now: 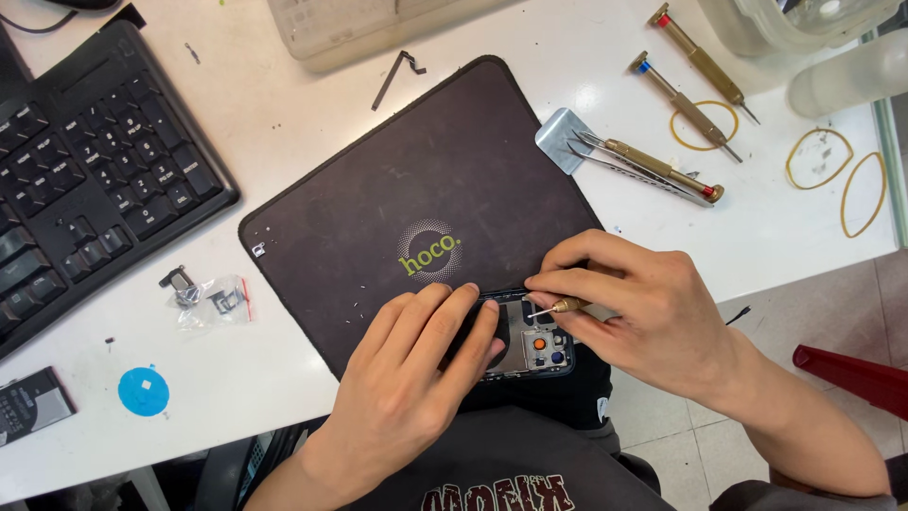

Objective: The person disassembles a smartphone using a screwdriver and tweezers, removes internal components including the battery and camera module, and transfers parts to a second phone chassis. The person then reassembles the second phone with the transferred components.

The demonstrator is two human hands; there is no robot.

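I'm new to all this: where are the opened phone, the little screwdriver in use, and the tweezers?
Opened phone (532,346), head view, on its exposed inner plate.
Screwdriver (566,305), head view, on its brass collar.
Tweezers (636,167), head view, midway along the arms.

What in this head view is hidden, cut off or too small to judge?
- Opened phone: mostly covered by left hand.
- Screwdriver tip and its screw: too small; handle hidden inside right hand.
- Keyboard: cut by left edge.
- Parts in small bag: too small.

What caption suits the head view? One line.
Left hand steadies an opened phone on a dark mat while right hand works a small screwdriver.
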